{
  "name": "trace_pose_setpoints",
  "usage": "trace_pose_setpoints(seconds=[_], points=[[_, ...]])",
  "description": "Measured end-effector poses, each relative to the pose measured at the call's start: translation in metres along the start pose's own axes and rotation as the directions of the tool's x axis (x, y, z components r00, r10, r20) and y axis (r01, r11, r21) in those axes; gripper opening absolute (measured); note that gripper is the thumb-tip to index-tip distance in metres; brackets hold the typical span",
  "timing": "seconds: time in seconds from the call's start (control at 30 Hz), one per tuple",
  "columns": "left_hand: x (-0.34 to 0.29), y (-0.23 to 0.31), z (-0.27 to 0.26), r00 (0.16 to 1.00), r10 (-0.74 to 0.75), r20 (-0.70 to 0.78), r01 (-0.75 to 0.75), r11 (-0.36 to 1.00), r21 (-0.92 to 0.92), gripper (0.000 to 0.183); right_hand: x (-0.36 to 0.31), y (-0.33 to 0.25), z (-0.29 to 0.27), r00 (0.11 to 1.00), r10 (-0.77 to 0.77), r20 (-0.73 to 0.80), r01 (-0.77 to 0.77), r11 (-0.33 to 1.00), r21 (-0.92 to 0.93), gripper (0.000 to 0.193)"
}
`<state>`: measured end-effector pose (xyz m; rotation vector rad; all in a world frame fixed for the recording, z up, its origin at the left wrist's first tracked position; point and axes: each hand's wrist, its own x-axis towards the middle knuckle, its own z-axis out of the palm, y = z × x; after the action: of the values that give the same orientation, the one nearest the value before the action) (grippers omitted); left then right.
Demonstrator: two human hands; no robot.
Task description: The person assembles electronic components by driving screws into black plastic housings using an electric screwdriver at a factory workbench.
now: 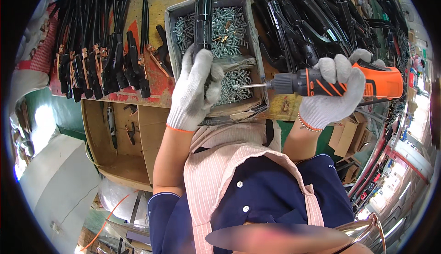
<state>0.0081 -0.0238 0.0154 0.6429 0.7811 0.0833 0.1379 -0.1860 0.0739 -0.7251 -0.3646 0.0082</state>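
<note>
My left hand (193, 91), in a white knit glove, is closed around the lower end of a glossy black tubular handle (203, 22), which reaches up across the screw box. A thin rod or cable shows at its top end. My right hand (334, 91), also gloved, grips an orange and black power screwdriver (383, 83) lying sideways. Its metal bit (254, 86) points left, with the tip among the screws in the box's near compartment. The grey box (254, 29) holds many silver screws (225, 22) in two compartments, plus a few copper-coloured pieces.
Black cabled clamps with copper-coloured jaws (94, 65) lie in a row at the left of the worktable (158, 93). Black handles and tubes (303, 19) pile up at the right. A brown carton (121, 160) with a few parts stands below the table edge. Another person's checked sleeve (43, 47) shows far left.
</note>
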Motion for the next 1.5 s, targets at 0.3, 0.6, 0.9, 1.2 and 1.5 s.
trace_pose_setpoints(seconds=[0.3, 0.6, 0.9, 1.2, 1.5], points=[[-0.002, -0.005, 0.002, 0.992, 0.117, 0.038, -0.118, 0.993, 0.023, 0.077, 0.002, 0.012, 0.032, 0.945, -0.091, 0.315, 0.044, 0.987, 0.155, 0.068], [-0.001, -0.003, 0.0, 0.993, 0.12, 0.019, -0.121, 0.989, 0.09, 0.083, -0.02, 0.032, 0.037, 0.961, -0.086, 0.265, 0.053, 0.99, 0.128, 0.074], [0.0, -0.002, 0.0, 0.995, 0.099, 0.02, -0.101, 0.992, 0.079, 0.084, -0.022, 0.028, 0.042, 0.887, -0.03, 0.461, 0.048, 0.998, -0.028, 0.066], [-0.001, -0.004, -0.001, 0.995, 0.1, 0.015, -0.101, 0.985, 0.138, 0.097, -0.019, 0.036, 0.049, 0.747, 0.053, 0.663, 0.074, 0.984, -0.162, 0.064], [-0.005, 0.0, -0.002, 0.993, 0.104, 0.059, -0.105, 0.995, 0.002, 0.105, -0.018, 0.041, 0.066, 0.865, -0.015, 0.502, 0.03, 0.999, -0.022, 0.071]])
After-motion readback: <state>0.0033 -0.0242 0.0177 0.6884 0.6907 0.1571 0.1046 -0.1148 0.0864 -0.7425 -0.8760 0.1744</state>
